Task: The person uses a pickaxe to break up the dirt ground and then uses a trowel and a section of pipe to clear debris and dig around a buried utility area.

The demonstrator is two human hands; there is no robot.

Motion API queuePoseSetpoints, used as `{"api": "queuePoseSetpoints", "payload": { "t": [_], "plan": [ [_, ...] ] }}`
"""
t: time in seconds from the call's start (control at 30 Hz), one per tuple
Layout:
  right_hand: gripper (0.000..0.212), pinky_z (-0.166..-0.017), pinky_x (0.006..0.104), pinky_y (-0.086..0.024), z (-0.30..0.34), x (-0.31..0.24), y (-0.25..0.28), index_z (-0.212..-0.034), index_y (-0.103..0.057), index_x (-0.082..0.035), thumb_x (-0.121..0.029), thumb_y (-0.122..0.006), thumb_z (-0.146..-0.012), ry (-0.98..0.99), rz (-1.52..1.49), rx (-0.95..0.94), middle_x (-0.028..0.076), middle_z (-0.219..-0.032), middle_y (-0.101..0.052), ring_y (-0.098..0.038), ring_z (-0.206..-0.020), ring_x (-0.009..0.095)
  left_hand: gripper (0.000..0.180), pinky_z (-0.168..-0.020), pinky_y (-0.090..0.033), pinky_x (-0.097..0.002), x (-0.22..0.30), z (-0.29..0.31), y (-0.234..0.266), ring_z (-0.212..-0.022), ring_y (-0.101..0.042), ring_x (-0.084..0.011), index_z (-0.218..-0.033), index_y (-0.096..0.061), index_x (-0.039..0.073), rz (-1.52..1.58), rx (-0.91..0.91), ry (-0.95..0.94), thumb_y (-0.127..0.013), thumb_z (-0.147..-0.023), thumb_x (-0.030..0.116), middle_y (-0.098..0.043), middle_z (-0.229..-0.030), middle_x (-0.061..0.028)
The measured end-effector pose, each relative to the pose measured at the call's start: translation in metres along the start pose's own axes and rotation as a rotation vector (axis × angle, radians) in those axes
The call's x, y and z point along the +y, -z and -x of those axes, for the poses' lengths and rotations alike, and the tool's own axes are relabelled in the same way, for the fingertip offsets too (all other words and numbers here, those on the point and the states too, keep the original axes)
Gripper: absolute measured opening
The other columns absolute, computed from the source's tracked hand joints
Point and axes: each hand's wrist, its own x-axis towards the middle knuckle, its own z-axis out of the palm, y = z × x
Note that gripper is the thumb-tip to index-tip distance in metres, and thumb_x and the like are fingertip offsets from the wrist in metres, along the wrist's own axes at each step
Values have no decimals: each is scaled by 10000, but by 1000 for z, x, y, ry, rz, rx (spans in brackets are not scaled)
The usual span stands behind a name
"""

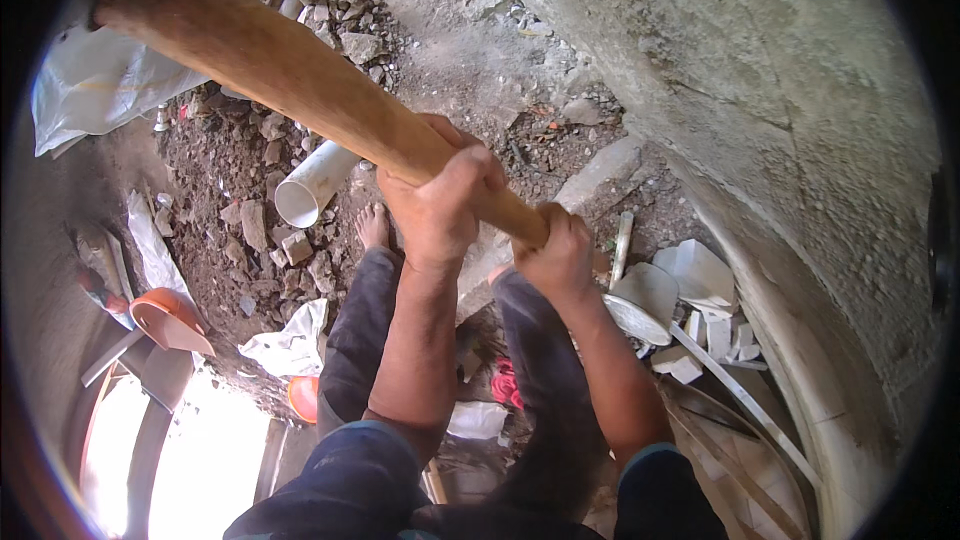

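Observation:
A thick wooden tool handle [290, 65] slants up in front of me, from the middle of the view to the upper left. Its far end meets a dark head, mostly cut off by the picture's rim, so I cannot tell the tool's exact kind. My left hand [440, 195] is wrapped round the handle partway along. Lower down, my right hand [558, 252] is closed round the thinner end. Beneath the raised tool lie loose soil and broken stones [255, 225]. A white plastic pipe [315, 183] rests on them, just left of my left hand.
My bare foot [373, 227] stands on the rubble. A rough wall [800, 90] curves along the right. Beside it are a white bucket [645, 300], broken white pieces [705, 275] and a long strip [750, 405]. To the left are an orange basin [170, 320] and plastic sheeting [110, 85].

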Motion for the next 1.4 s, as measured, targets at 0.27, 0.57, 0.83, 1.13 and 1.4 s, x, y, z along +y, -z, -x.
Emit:
{"api": "queuePoseSetpoints", "payload": {
  "t": [0.27,0.57,0.83,1.13,1.4],
  "plan": [
    [332,-734,483,-537,-3,41,-14,-999,-609,11,-177,-693,-739,-421,291,-498,249,-836,-666,-662,-795,420,81,-415,-421,-355,-131,-72,19,-443,-530,-214,-688,-556,-18,-154,265,505,-601,-710,46,-546,-578,-103],
    [256,-621,500,-499,28,9,3,-864,-587,-28,-171,-711,-691,0,-51,-15,224,-707,-614,-631,-730,434,161,-461,-492,-301,-12,22,4,-502,-582,-199,-817,-526,-27,-1,18,-5,-595,-672,-35,-587,-654,-126],
    [279,-716,492,-512,-6,53,-24,-882,-606,34,-152,-700,-696,-464,101,-381,270,-784,-644,-640,-803,448,57,-444,-446,-347,-141,-55,36,-483,-535,-216,-750,-539,6,-139,227,525,-569,-751,54,-543,-628,-88],
    [284,-655,461,-534,42,1,17,-883,-589,-16,-173,-725,-690,-73,-40,-102,207,-762,-651,-654,-729,405,69,-491,-480,-298,-2,33,-6,-520,-588,-184,-769,-563,-12,-117,16,52,-583,-705,4,-585,-616,-98],
    [322,-781,454,-525,-39,59,-29,-999,-628,32,-149,-661,-735,-595,108,-456,267,-885,-666,-666,-885,393,88,-409,-415,-351,-110,-76,-2,-473,-555,-208,-721,-551,-29,-344,224,431,-589,-713,49,-563,-591,-108]
  ]
}}
